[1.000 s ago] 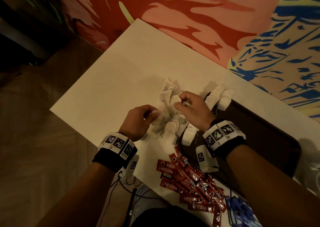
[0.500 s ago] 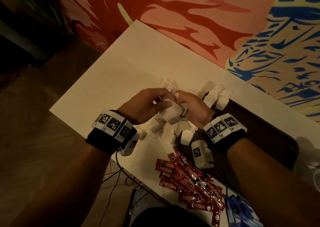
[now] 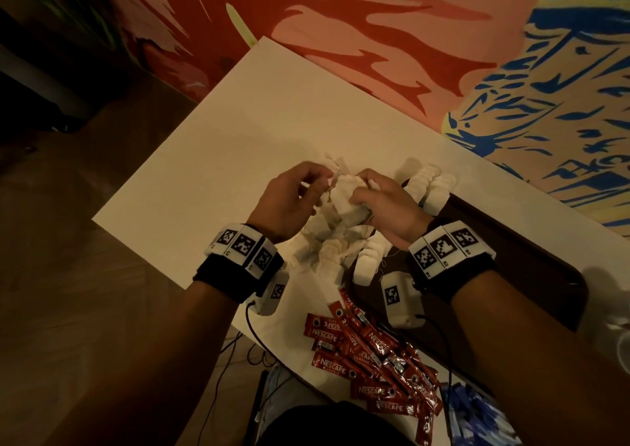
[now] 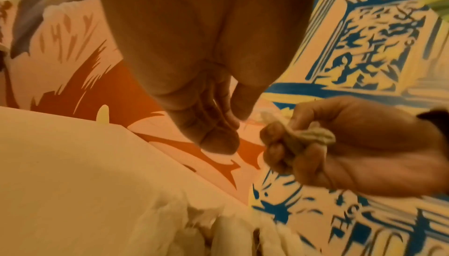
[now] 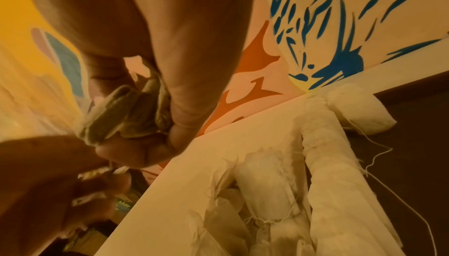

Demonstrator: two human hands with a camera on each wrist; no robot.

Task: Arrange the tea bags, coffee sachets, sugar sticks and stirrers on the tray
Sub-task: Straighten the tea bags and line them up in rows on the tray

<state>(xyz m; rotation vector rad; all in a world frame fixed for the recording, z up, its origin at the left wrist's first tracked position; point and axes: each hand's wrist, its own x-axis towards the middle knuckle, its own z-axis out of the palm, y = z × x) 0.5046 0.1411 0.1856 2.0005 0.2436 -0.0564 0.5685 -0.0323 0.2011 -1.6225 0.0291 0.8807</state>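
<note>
White table (image 3: 211, 145) with tea bags (image 3: 327, 254), coffee sachets (image 3: 371, 360), tray (image 3: 531, 268).

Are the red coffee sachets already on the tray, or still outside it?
Mostly outside. The coffee sachets lie in a loose heap on the white table, beside the dark tray; a few at the top overlap its near edge.

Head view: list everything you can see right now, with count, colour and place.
table: one, white, against the painted wall
tray: one, dark brown, on the table's right side
tea bags: many, white, loose pile left of the tray, rows on the tray's left edge
held tea bags: small bunch, white, above the pile
coffee sachets: many, red, near table edge
blue packets: several, bottom right, blurred
left hand: pinches at the bunch
right hand: grips the bunch
</note>
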